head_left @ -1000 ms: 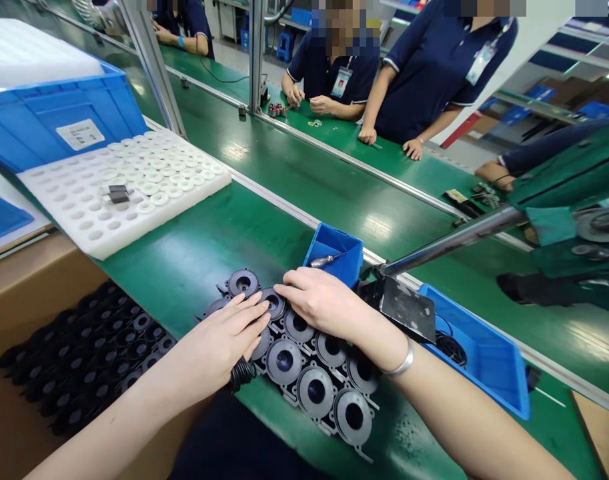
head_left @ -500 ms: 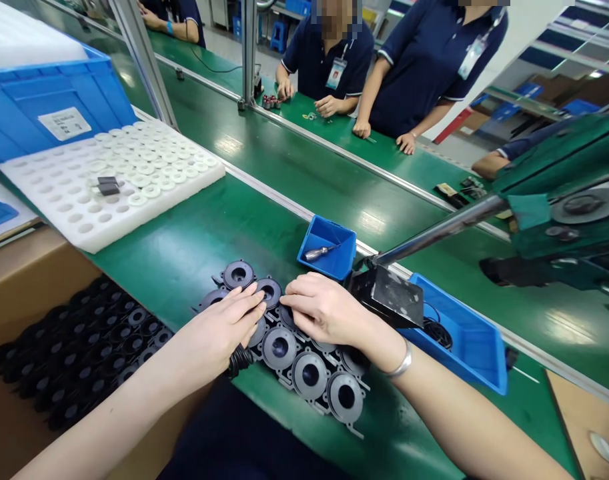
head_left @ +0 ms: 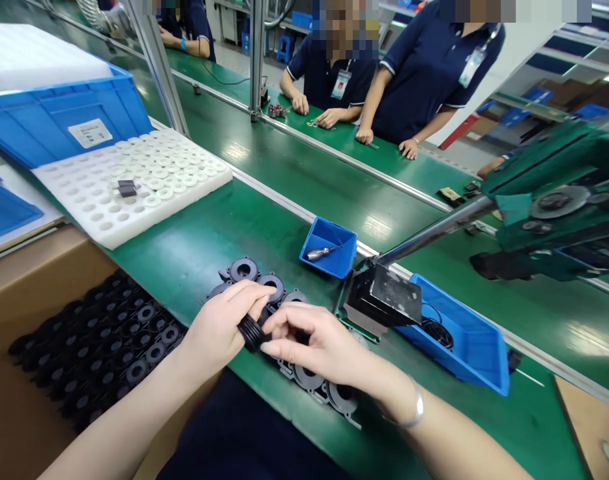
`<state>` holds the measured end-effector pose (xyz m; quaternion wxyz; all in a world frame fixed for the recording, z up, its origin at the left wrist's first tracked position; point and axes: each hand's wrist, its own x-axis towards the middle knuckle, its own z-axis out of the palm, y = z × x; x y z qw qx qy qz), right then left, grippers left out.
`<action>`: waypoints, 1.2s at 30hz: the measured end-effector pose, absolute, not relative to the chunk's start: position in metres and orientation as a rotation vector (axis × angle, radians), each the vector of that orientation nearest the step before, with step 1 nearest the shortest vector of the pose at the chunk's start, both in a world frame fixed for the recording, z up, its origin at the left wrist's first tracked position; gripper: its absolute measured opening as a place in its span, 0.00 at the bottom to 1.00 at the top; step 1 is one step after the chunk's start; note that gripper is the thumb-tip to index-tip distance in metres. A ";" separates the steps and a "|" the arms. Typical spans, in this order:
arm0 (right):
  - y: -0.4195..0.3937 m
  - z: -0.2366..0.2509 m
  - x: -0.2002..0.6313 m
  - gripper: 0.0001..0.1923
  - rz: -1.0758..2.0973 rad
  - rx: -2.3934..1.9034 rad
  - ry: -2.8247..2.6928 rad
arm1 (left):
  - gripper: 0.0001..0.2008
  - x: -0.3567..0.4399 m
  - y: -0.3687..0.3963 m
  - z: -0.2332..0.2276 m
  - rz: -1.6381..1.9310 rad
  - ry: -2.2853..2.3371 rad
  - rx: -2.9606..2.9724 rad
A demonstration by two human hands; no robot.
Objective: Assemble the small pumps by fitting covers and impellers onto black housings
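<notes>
Judged from its handling, the stack of black rings (head_left: pixel 251 334) would be best kept square and steady, with only the end ring eased away, so that none drops. The left hand (head_left: pixel 224 317) is closed around the stack, fingers bent over it. The right hand (head_left: pixel 317 337) is partly open, thumb and fingers curved at the stack's end; whether a ring is pinched cannot be told. The stack is held over the near side of the bench (head_left: pixel 194 247). Round housings (head_left: pixel 243 269) lie grouped there, partly hidden. Beyond them, a small blue bin (head_left: pixel 345 257) contains a screwdriver (head_left: pixel 318 254).
</notes>
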<state>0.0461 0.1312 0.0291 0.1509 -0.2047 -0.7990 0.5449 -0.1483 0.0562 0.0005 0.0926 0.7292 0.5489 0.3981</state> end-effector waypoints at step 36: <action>0.179 -0.011 0.085 0.15 0.327 -0.650 -2.844 | 0.22 -0.141 0.058 -0.031 0.458 1.296 2.720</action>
